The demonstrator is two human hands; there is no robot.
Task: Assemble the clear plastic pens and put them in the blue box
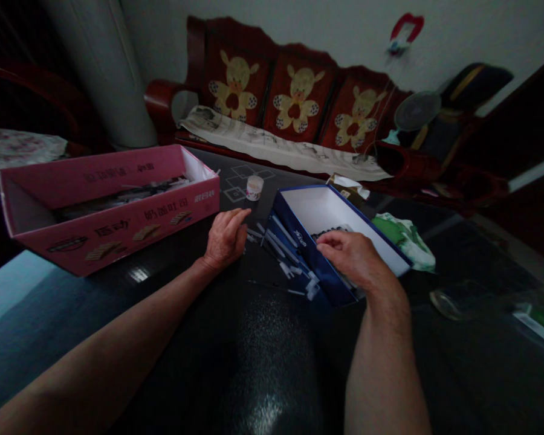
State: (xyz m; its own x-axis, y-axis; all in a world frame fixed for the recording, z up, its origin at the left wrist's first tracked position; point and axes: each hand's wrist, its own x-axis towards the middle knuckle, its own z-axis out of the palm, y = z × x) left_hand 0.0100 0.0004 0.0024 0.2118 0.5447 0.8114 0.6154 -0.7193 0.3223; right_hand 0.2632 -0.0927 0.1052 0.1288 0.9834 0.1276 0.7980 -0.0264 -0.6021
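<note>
My left hand is over the dark tabletop, fingers stretched out toward the right, with nothing visible in it. Just beyond its fingertips several grey-white plastic pieces, some long and tube-like, lie scattered against the blue box. Over that box's near side is my right hand, thumb and fingers drawn together; whatever they pinch, if anything, is too small or hidden. Dark, ridged items show inside the box, partly behind this hand. A thin dark stick with a pale end lies in front of the pieces.
A long pink carton holding a pile of thin pieces stands at left. Between the boxes, farther back, is a small white jar. A green-and-white plastic bag and a round glass dish lie at right. Behind stands a wooden sofa.
</note>
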